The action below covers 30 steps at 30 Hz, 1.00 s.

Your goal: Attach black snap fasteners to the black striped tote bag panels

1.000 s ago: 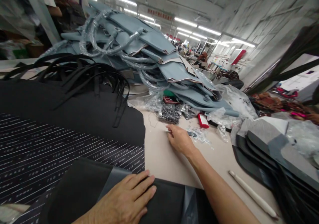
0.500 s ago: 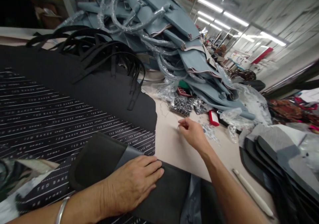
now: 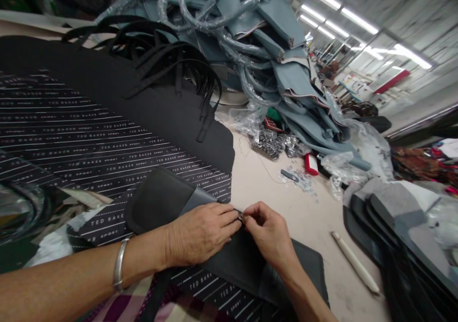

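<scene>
A long black leather-like panel (image 3: 157,200) with grey-blue bands lies over dark printed lining fabric (image 3: 129,150). My left hand (image 3: 202,231) lies across the panel near its far edge. Its fingers are together and hold that edge. Opposite it, my right hand (image 3: 272,233) pinches a small dark metal piece (image 3: 241,216) at the panel's edge. The two hands' fingertips almost meet there. The exact shape of the metal piece is too small to tell.
Blue-grey bags (image 3: 250,50) with plastic-wrapped handles are heaped at the back. Black straps (image 3: 171,55) lie on dark panels. Small metal bits (image 3: 304,181), a red-and-white box (image 3: 311,164) and a cream stick-like tool (image 3: 354,263) are on the table. Black pieces (image 3: 372,226) are stacked right.
My right hand has come back from near the small bits to the panel's edge and now pinches a metal piece. My left hand stays on the panel. The view has shifted a little.
</scene>
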Each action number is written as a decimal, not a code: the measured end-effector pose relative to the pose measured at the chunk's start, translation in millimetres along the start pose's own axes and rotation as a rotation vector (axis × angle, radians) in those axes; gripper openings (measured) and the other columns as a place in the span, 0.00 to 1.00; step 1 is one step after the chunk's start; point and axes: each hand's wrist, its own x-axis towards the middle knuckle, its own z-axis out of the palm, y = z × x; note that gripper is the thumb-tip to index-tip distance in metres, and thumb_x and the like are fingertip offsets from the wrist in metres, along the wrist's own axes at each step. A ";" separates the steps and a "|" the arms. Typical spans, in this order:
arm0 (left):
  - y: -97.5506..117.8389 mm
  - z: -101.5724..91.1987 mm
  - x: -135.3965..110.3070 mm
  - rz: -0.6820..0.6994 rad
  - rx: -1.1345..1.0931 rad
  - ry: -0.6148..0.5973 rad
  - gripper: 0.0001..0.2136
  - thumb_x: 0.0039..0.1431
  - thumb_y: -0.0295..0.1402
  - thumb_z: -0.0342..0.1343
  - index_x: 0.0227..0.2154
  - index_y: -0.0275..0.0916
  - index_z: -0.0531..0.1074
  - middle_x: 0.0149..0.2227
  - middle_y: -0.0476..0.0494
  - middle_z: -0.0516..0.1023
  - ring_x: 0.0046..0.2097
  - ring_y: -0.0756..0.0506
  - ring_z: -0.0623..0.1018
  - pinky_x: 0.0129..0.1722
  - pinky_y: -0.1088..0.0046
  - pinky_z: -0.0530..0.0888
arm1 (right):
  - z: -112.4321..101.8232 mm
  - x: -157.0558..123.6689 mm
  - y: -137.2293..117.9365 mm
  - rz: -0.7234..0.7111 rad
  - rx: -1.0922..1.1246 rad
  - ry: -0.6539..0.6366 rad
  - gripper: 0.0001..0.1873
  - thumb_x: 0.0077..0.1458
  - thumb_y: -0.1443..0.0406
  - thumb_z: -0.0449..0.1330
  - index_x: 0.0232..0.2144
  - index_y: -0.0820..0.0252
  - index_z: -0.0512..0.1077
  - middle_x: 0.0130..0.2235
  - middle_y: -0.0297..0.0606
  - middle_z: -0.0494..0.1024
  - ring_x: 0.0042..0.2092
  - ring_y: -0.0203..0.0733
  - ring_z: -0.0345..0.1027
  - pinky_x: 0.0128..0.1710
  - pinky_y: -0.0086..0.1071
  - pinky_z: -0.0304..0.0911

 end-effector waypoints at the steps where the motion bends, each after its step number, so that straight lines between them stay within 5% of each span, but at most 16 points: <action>1: 0.1 -0.2 0.0 0.001 0.001 0.003 0.13 0.65 0.30 0.51 0.51 0.35 0.70 0.48 0.38 0.77 0.55 0.42 0.73 0.56 0.65 0.70 | -0.5 0.4 -2.7 -0.005 -0.047 0.010 0.05 0.51 0.65 0.57 0.28 0.58 0.72 0.25 0.32 0.76 0.27 0.38 0.69 0.30 0.30 0.63; 10: -0.3 2.0 0.7 -0.001 0.012 -0.031 0.16 0.65 0.30 0.50 0.54 0.33 0.68 0.52 0.37 0.75 0.56 0.41 0.71 0.57 0.63 0.69 | -1.6 5.1 -9.7 -0.017 -0.142 0.010 0.06 0.46 0.68 0.56 0.29 0.57 0.73 0.26 0.31 0.77 0.28 0.38 0.71 0.30 0.30 0.64; 15: -1.5 2.3 0.2 0.027 0.051 -0.041 0.17 0.66 0.31 0.49 0.55 0.32 0.68 0.55 0.39 0.74 0.58 0.41 0.71 0.59 0.63 0.68 | -4.6 1.6 -5.6 -0.047 -0.119 0.024 0.11 0.50 0.66 0.58 0.38 0.59 0.74 0.30 0.34 0.79 0.28 0.37 0.71 0.31 0.31 0.66; 18: -0.9 1.3 -0.2 0.046 0.079 -0.021 0.17 0.66 0.29 0.48 0.55 0.33 0.69 0.55 0.40 0.75 0.56 0.42 0.72 0.58 0.64 0.68 | -29.1 -8.5 21.1 -0.072 -0.187 0.221 0.14 0.57 0.61 0.55 0.44 0.59 0.73 0.30 0.36 0.78 0.29 0.39 0.71 0.31 0.32 0.67; 21: -2.6 2.7 0.5 0.072 0.129 0.024 0.16 0.65 0.28 0.48 0.53 0.35 0.71 0.54 0.40 0.77 0.55 0.42 0.73 0.56 0.64 0.68 | -73.4 -24.8 71.9 -0.057 -0.401 0.522 0.19 0.59 0.57 0.52 0.46 0.61 0.72 0.41 0.46 0.79 0.42 0.46 0.73 0.44 0.41 0.68; 24: -4.9 4.9 2.1 0.091 0.148 0.056 0.16 0.65 0.27 0.47 0.52 0.35 0.72 0.53 0.41 0.78 0.54 0.43 0.74 0.56 0.64 0.68 | -118.9 -43.8 126.0 0.015 -0.515 0.660 0.24 0.55 0.52 0.54 0.44 0.66 0.71 0.50 0.57 0.75 0.55 0.57 0.65 0.57 0.56 0.56; 27: -4.8 4.5 2.7 0.096 0.134 0.050 0.15 0.64 0.27 0.48 0.51 0.35 0.73 0.52 0.41 0.78 0.53 0.42 0.75 0.55 0.64 0.70 | -145.4 -55.9 160.3 0.089 -0.504 0.693 0.25 0.52 0.47 0.55 0.38 0.63 0.73 0.45 0.55 0.78 0.50 0.59 0.68 0.55 0.58 0.58; 30: -4.0 3.1 1.7 0.077 0.107 0.033 0.15 0.64 0.27 0.49 0.51 0.34 0.72 0.52 0.41 0.78 0.54 0.42 0.74 0.55 0.63 0.71 | -150.0 -58.4 165.5 0.133 -0.443 0.713 0.26 0.51 0.45 0.55 0.36 0.61 0.73 0.39 0.53 0.78 0.42 0.58 0.71 0.49 0.57 0.62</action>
